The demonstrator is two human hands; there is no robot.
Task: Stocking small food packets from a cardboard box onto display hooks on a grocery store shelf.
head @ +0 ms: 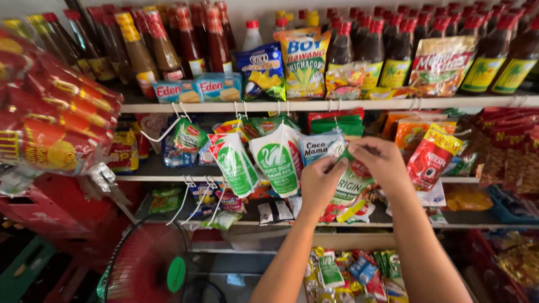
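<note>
Head view: the left hand (320, 182) and right hand (379, 160) both pinch the top of a hanging green-and-white sachet (351, 185), grip closed on its upper edge below the upper shelf (314, 105). Judged step: fitting the sachet at its hook; the next move calls for fine alignment. 2 white vinegar pouches (275, 160) hang just beside, crowding the left. A red fan (149, 264) stands below.
</note>
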